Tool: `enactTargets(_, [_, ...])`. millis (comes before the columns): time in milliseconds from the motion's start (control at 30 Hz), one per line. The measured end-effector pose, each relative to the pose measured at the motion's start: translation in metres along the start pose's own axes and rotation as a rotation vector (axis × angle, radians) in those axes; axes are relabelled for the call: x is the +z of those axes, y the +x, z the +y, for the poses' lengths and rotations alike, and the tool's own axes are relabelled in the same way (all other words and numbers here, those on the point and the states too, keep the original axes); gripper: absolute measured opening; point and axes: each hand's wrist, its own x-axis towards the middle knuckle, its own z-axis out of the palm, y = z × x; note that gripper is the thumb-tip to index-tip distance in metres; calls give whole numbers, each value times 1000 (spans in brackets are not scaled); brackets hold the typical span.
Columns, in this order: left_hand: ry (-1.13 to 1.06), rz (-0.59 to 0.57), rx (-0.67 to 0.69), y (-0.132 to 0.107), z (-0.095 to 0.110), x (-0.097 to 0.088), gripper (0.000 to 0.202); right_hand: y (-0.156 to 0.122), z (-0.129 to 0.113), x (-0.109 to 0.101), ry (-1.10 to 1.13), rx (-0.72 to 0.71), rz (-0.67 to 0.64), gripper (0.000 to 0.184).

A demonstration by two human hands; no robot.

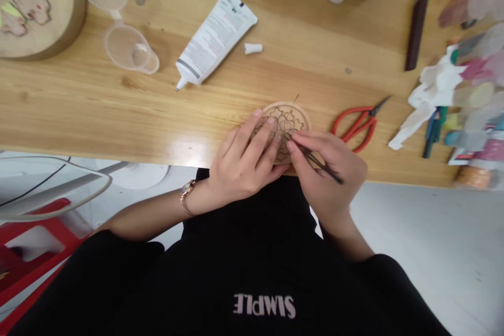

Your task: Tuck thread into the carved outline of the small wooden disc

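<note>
A round wooden disc (305, 118) with thin wire outlines in a flower-like pattern (284, 115) lies at the table's front edge. My left hand (246, 163) rests on its left side, fingers spread and fingertips touching the wire and the disc. Dark tweezers (323, 167) are pinched in my right hand (331, 168), their tips down at the middle of the pattern, close to my left fingertips. A thin wire end sticks up past the disc's far rim. My fingers cover part of the disc.
Red-handled pliers (356, 126) lie right of the disc. Beyond it are a white glue tube (216, 37) and its cap (253, 48). A lidded plastic cup (128, 47), a wooden slab (59, 37), a dark-handled tool (417, 31) and crumpled tissue (431, 89) lie farther out.
</note>
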Motion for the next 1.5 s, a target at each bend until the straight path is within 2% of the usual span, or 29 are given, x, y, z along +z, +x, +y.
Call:
enactTargets(733, [18,36,18,3,0,1,48,7,3,-4,35,-24,-7,13])
enactTargets(1500, [0,16,12,-1,-1,1,47,15,7,-12,64,-26,-100,13])
